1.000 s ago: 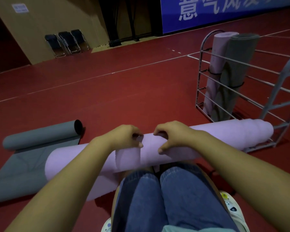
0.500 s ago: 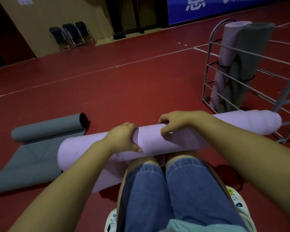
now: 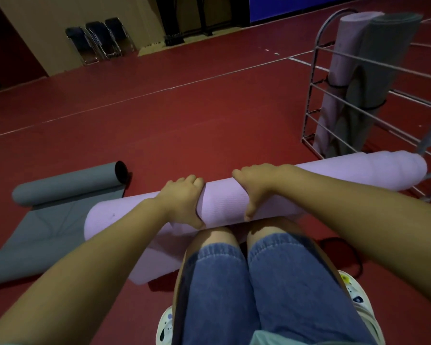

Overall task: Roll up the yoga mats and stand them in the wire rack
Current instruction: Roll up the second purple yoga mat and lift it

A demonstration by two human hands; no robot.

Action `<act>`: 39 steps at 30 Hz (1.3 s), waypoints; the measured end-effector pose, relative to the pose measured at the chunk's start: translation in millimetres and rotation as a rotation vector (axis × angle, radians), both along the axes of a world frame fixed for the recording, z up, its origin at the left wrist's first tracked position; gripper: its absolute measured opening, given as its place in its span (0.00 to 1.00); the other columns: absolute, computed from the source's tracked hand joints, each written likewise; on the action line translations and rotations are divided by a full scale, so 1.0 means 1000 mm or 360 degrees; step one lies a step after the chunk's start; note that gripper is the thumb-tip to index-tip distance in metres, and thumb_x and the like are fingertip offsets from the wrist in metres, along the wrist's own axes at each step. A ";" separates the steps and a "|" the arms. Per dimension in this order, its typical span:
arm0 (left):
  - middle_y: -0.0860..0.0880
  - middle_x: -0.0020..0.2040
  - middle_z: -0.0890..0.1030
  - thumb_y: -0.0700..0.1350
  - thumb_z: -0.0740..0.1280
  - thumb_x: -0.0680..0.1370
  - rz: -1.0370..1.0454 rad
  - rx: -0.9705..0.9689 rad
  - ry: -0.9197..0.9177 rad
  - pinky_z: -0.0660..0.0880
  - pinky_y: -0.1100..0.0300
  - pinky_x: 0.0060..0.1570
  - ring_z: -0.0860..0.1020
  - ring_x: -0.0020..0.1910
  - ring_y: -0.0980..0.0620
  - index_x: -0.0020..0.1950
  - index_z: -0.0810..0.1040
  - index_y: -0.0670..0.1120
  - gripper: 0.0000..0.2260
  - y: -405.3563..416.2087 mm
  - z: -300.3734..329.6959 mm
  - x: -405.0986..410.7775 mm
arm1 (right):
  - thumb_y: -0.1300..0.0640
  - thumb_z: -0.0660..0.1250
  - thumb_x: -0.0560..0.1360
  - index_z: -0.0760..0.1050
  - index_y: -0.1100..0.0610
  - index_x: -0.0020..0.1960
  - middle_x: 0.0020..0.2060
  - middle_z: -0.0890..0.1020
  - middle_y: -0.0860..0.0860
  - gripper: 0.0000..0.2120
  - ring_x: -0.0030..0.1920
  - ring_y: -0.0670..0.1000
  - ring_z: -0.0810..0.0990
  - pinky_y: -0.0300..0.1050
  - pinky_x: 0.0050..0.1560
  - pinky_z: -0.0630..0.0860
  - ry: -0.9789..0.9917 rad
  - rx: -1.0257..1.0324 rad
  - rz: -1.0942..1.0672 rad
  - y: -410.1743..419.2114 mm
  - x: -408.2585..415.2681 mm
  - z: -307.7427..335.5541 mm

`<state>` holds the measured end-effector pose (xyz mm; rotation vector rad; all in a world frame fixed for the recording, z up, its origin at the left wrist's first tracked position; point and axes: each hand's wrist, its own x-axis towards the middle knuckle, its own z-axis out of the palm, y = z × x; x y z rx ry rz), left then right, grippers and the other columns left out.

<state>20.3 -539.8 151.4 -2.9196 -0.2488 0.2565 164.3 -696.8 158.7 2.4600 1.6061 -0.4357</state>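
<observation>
Purple mat point(image 3: 309, 185) lies across the red floor point(image 3: 184, 120) just ahead of my knees, nearly all rolled; a short flat tail remains under the roll. Left hand point(image 3: 184, 202) and right hand point(image 3: 253, 190) sit side by side at mid-roll, fingers curled over the top and gripping it. Judgement: spread the hands wider, keep even pressure so the ends do not telescope. Right end lies close to the wire rack point(image 3: 334, 108). Grey mat point(image 3: 47, 220) half-rolled, to my left.
</observation>
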 end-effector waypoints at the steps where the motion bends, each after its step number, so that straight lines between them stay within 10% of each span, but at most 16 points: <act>1: 0.48 0.57 0.72 0.64 0.74 0.60 -0.0007 0.0014 -0.0007 0.73 0.49 0.50 0.74 0.53 0.44 0.62 0.66 0.46 0.39 0.002 0.003 0.002 | 0.37 0.78 0.57 0.61 0.54 0.66 0.60 0.74 0.52 0.46 0.57 0.55 0.75 0.46 0.49 0.70 -0.0021 0.0046 0.0004 0.000 0.001 0.001; 12: 0.49 0.58 0.73 0.68 0.73 0.58 -0.0187 0.0221 -0.0177 0.72 0.51 0.51 0.75 0.55 0.45 0.66 0.67 0.49 0.42 -0.034 0.123 0.009 | 0.35 0.77 0.56 0.65 0.55 0.61 0.55 0.78 0.56 0.42 0.54 0.58 0.76 0.45 0.45 0.68 -0.0251 0.0348 0.0025 -0.053 0.008 0.105; 21: 0.51 0.46 0.76 0.72 0.66 0.56 -0.0417 0.0174 -0.0083 0.75 0.53 0.42 0.77 0.42 0.46 0.53 0.73 0.49 0.36 -0.090 0.090 -0.083 | 0.30 0.72 0.55 0.66 0.49 0.57 0.52 0.78 0.48 0.38 0.50 0.54 0.77 0.48 0.49 0.74 -0.0138 0.0220 0.0186 -0.125 -0.078 0.068; 30: 0.58 0.56 0.78 0.70 0.73 0.56 -0.0110 -0.0559 0.0271 0.73 0.57 0.56 0.76 0.53 0.56 0.60 0.73 0.54 0.38 -0.062 0.050 -0.071 | 0.38 0.77 0.60 0.60 0.46 0.73 0.69 0.67 0.41 0.48 0.67 0.43 0.67 0.40 0.68 0.64 0.0477 0.0268 0.0105 -0.106 -0.063 0.043; 39: 0.65 0.57 0.74 0.63 0.78 0.60 0.0018 -0.0838 0.0439 0.68 0.68 0.53 0.73 0.56 0.61 0.67 0.69 0.59 0.38 -0.052 0.057 -0.052 | 0.43 0.78 0.60 0.75 0.44 0.62 0.56 0.79 0.39 0.32 0.53 0.38 0.76 0.35 0.53 0.72 0.0419 0.0552 0.0019 -0.086 -0.072 0.035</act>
